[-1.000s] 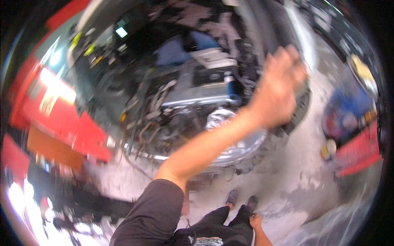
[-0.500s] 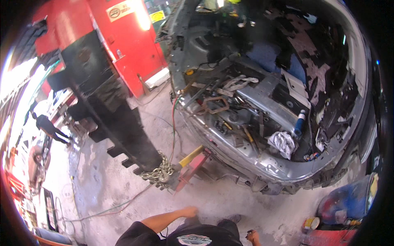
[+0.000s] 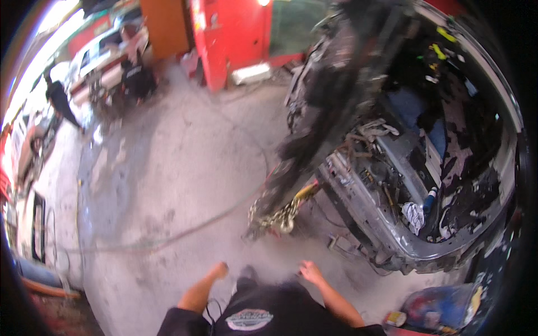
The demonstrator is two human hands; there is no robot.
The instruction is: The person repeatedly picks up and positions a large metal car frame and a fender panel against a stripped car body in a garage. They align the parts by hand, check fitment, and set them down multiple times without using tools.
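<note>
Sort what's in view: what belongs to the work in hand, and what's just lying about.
Probably the work's (nearest the left hand and right hand; no grip discernible):
metal chain
dark post
stripped car body

Apparently just lying about:
crumpled white cloth
blue bottle
hose on the floor

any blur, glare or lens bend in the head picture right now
Head view: glare whites out the upper-left edge; the tall, dark metal post is smeared by blur; the scene bends toward the dark, round fisheye rim.
</note>
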